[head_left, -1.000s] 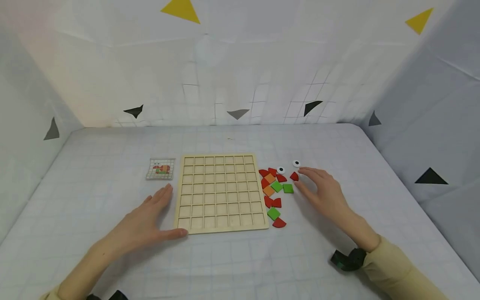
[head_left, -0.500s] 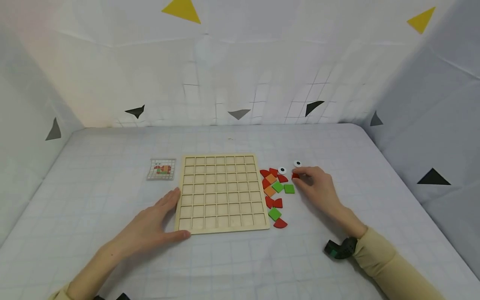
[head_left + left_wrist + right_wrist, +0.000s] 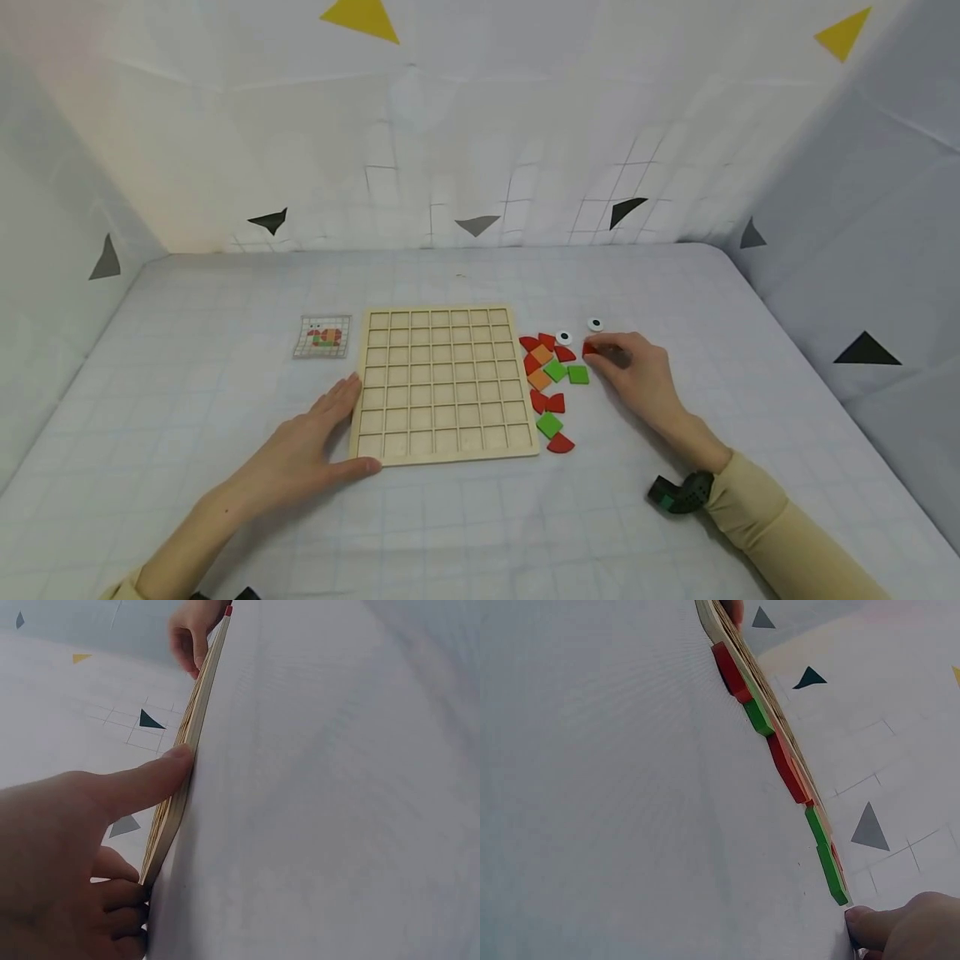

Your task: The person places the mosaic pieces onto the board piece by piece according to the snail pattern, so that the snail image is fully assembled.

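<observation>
head view: on the white table (image 3: 480,525), in the middle, a flat wooden board (image 3: 445,386) divided into square compartments. with the left hand (image 3: 296,450), touching the board, by the fingers at its left edge and by the thumb at its near left corner; fingers extended and released, not clenched. with the right hand (image 3: 637,371), to the right of the board and apart from it, pinching a red piece (image 3: 589,350) between thumb and forefinger; cannot tell whether lifted or lying on the table. just to the far side of this piece, a white disc (image 3: 595,324) with black dot; to the left, a second white disc (image 3: 564,337). along the right edge of the board, a loose group of red wedges (image 3: 560,443), orange squares (image 3: 539,380) and green squares (image 3: 578,375), some touching. to the left of the board, toward the far side, a small card (image 3: 322,337) with grid and coloured picture. on the right wrist, a black device (image 3: 678,493) beside a beige sleeve (image 3: 757,508).

left wrist view: thumb laid straight against the board's rim, other fingers partly hidden; at the far end, the right hand.

right wrist view: red and green pieces in line beside the board; pinched piece too hidden to tell.
</observation>
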`<state>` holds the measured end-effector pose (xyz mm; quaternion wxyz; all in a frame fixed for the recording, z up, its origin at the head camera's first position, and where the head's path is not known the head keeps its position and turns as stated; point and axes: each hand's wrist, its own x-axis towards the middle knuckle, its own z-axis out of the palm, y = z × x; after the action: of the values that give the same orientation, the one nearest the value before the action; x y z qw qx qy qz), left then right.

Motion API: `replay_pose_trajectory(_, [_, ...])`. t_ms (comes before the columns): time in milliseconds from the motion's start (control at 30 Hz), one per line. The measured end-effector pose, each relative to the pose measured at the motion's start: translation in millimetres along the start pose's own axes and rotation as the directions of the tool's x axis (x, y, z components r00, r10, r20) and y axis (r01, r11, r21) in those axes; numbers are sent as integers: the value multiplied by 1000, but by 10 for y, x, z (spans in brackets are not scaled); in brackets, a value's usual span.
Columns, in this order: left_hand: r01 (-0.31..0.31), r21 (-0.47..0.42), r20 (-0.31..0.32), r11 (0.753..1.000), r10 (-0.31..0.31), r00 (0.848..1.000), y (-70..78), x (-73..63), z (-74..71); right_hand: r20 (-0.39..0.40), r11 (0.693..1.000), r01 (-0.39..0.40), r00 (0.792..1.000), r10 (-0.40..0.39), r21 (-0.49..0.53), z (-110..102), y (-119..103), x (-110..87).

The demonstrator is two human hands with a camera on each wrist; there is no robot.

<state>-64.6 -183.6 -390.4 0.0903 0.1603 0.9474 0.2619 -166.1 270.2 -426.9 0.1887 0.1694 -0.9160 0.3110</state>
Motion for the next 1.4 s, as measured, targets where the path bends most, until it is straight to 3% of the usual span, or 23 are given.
replay_pose_trajectory(333, [2,-4,1,1000,-2,1000,5,1,2,-13,1000,24,1000,-24,3,-22,-32,1])
replay_pose_trajectory(467, [-2,-8,2,1000,2,1000,9,2,8,-15,999,-34,999,35,13,-50,-72,-5])
replay_pose_trajectory(667, [2,-10,8,1000,-2,1000,9,6,16,49,991,-115,993,112,66,-73,-203,3])
replay_pose_trajectory(1400, [5,-14,3,1000,-5,1000,14,-3,2,122,969,-11,992,-20,245,275,-736,287])
